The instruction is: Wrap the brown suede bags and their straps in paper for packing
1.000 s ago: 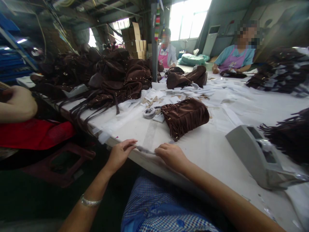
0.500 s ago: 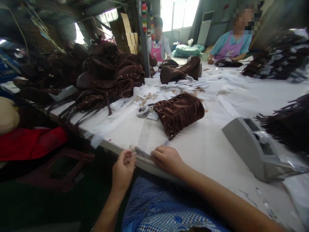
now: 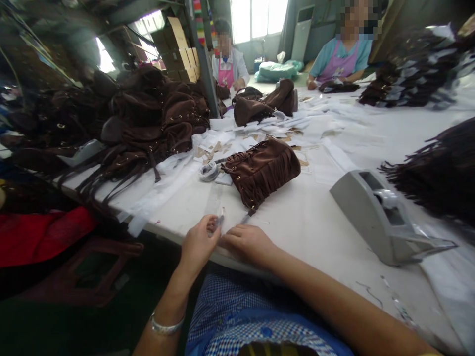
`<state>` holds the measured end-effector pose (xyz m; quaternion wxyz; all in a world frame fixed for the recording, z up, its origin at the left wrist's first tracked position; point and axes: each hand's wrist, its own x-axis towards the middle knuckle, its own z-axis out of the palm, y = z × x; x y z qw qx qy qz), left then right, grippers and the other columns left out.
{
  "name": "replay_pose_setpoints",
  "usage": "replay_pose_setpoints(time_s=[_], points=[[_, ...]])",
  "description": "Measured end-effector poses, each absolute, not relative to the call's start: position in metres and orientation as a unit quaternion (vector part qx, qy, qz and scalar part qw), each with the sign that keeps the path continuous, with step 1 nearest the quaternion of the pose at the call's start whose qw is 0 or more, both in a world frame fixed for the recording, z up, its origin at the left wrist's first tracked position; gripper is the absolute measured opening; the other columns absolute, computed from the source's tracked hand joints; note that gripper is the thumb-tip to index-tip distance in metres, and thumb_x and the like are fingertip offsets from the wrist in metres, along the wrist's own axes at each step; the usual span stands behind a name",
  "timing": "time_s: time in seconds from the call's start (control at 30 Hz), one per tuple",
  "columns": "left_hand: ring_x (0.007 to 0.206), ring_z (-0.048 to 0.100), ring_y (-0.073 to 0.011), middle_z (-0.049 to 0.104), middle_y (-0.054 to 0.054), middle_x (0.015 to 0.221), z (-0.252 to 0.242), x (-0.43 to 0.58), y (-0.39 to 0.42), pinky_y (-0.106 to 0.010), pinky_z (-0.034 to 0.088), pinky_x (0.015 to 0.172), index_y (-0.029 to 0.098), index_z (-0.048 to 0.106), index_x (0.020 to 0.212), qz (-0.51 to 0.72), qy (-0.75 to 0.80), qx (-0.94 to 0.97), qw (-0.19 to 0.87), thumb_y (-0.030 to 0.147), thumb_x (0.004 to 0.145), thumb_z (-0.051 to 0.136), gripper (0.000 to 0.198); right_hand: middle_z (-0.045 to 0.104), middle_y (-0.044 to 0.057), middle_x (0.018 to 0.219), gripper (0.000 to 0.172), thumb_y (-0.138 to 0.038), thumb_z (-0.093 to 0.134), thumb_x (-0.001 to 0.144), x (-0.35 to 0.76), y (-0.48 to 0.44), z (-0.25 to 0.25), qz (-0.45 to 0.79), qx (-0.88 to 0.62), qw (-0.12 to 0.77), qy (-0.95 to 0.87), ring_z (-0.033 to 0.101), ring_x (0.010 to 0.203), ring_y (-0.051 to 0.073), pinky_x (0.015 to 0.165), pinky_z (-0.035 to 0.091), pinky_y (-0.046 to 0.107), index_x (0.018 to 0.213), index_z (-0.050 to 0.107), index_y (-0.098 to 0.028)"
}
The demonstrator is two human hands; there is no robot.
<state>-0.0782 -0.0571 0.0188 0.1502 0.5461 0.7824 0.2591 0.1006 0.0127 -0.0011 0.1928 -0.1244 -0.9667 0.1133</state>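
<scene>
My left hand (image 3: 198,243) and my right hand (image 3: 248,243) meet at the near edge of the white table (image 3: 315,222). Both pinch a strip of clear tape (image 3: 217,207) that rises from the table edge toward a brown fringed bag (image 3: 261,169). The left fingers are closed on the strip's near end, and the right fingers press together beside them. The bag lies on its side just beyond my hands. A grey tape dispenser (image 3: 378,215) stands to the right of my right arm.
A heap of brown bags (image 3: 148,118) covers the table's left. White paper strips (image 3: 289,128) and a tape roll (image 3: 208,171) lie behind the bag. Dark fringed bags (image 3: 441,178) sit at right. Two people (image 3: 343,54) work at the far end. A red stool (image 3: 48,232) stands left.
My left hand has come up from the table edge and lifted the tape's end. My right hand has slid left to meet it. The view has tilted and shifted.
</scene>
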Motion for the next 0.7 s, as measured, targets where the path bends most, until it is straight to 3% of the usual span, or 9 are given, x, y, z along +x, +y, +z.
replay_pose_setpoints(time_s=[0.17,0.3,0.5,0.7], points=[[0.090,0.071,-0.0202,0.074,-0.003,0.103,0.016,-0.083,-0.051,-0.029,0.055,0.080,0.025,0.065,0.112,0.304,0.723,0.583,0.212,0.031,0.084,0.061,0.029,0.067,0.004,0.122,0.034,-0.019,0.060,0.091,0.119,0.028,0.008,0.173,-0.168,0.211,-0.947,0.067,0.094,0.017,0.076,0.049,0.024,0.124,0.060,-0.024],[0.091,0.070,-0.0190,0.073,-0.002,0.106,0.020,-0.084,-0.050,-0.029,0.055,0.083,0.023,0.066,0.112,0.301,0.695,0.611,0.233,0.028,0.085,0.060,0.028,0.064,0.006,0.126,0.034,-0.014,0.058,0.090,0.125,0.039,0.012,0.167,-0.224,0.201,-0.939,0.067,0.100,0.019,0.080,0.052,0.027,0.122,0.061,-0.023],[0.094,0.068,-0.0212,0.073,-0.004,0.109,0.028,-0.083,-0.045,-0.032,0.054,0.088,0.025,0.068,0.114,0.258,0.663,0.663,0.233,0.029,0.087,0.058,0.029,0.053,0.009,0.143,0.049,-0.016,0.058,0.091,0.122,0.041,0.008,0.168,-0.262,0.190,-0.931,0.068,0.100,0.019,0.076,0.054,0.028,0.138,0.050,-0.027],[0.095,0.068,-0.0229,0.074,-0.004,0.106,0.028,-0.084,-0.041,-0.035,0.051,0.091,0.025,0.071,0.112,0.243,0.651,0.681,0.230,0.029,0.087,0.061,0.027,0.073,0.005,0.105,0.020,-0.027,0.066,0.090,0.123,0.044,0.004,0.207,-0.256,0.195,-0.924,0.068,0.097,0.019,0.080,0.050,0.025,0.110,0.069,-0.023]])
